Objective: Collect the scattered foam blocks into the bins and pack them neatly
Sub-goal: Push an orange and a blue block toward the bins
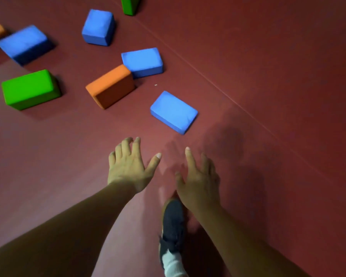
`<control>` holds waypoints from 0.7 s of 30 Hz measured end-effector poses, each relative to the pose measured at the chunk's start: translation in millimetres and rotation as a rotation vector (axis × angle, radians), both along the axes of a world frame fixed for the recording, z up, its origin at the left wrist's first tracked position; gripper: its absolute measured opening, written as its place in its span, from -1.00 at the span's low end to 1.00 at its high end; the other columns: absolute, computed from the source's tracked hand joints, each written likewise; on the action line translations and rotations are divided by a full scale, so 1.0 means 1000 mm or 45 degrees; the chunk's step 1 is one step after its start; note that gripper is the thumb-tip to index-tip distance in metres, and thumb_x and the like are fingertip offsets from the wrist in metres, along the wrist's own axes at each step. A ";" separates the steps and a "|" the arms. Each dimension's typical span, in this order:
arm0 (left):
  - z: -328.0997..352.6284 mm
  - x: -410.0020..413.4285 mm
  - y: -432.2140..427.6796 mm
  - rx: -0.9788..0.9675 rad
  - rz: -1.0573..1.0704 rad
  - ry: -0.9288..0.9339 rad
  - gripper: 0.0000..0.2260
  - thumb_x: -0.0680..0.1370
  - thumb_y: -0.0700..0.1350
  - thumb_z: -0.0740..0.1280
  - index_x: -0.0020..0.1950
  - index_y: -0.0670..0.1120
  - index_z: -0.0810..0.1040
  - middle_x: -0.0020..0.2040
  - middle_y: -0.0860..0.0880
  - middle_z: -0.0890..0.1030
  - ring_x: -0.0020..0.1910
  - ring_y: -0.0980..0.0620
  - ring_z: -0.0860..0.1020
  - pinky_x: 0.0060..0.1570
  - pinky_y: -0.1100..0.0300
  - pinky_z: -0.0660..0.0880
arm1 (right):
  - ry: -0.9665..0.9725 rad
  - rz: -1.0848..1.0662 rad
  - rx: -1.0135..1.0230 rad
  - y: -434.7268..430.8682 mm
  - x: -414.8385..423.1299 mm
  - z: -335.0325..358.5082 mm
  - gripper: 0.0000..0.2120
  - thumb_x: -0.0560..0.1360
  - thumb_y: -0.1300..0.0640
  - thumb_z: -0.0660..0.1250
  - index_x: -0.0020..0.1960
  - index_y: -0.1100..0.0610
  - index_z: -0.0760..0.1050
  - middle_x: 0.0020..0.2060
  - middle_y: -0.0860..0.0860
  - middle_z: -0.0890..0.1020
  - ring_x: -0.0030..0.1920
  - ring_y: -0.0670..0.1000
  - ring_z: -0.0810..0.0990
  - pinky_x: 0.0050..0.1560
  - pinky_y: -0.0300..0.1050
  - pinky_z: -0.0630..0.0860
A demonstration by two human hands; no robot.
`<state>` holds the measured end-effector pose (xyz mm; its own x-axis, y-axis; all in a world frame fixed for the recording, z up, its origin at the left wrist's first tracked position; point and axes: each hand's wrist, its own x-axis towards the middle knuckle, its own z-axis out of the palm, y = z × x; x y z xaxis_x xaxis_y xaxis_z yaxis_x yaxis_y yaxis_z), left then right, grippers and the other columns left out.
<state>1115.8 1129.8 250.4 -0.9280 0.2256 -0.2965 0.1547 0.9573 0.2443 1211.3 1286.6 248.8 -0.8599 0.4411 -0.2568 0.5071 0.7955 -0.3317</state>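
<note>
4 blue blocks (pixel 173 111), 2 orange blocks (pixel 110 85), 2 green blocks (pixel 29 88), all around 11 o'clock. Fingers spread and empty: left hand (pixel 128 164), right hand (pixel 200 180).

the light was dim and warm, brightest on the red floor (pixel 108 126) mid-frame and darkening toward the corners. soft shadows (several overlapping) lay at centre right. the far-left blue block (pixel 22 43) was motion-blurred.
</note>
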 end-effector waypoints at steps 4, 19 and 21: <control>-0.028 -0.089 0.001 -0.036 -0.020 -0.018 -0.22 0.55 0.43 -0.04 0.63 -0.02 0.08 0.57 -0.09 0.16 0.54 -0.13 0.12 0.50 -0.09 0.08 | -0.067 0.000 -0.055 0.001 -0.090 -0.036 -0.27 0.46 -0.20 0.25 0.61 -0.12 0.20 0.50 0.23 0.32 0.49 0.32 0.29 0.32 0.31 0.37; -0.228 -0.247 0.011 -0.121 -0.121 -0.120 -0.09 0.44 0.49 -0.25 0.59 -0.03 0.23 0.51 -0.10 0.34 0.47 -0.13 0.30 0.43 -0.08 0.21 | -0.297 0.123 0.125 0.023 -0.304 -0.211 0.04 0.39 -0.36 0.44 0.63 -0.19 -0.13 0.60 0.18 0.00 0.59 0.26 0.01 0.50 0.25 0.17; -0.260 -0.251 0.013 -0.099 -0.118 -0.109 -0.14 0.48 0.46 -0.20 0.57 -0.05 0.27 0.51 -0.10 0.35 0.48 -0.13 0.30 0.44 -0.10 0.20 | -0.324 0.077 0.136 0.032 -0.318 -0.242 0.09 0.34 -0.42 0.44 0.63 -0.20 -0.14 0.60 0.17 -0.06 0.60 0.26 -0.05 0.50 0.28 0.11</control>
<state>864.7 1142.7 -9.3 -0.8748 0.2824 -0.3937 0.2252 0.9564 0.1857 893.4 1318.9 7.0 -0.7993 0.4275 -0.4224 0.5142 0.8502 -0.1126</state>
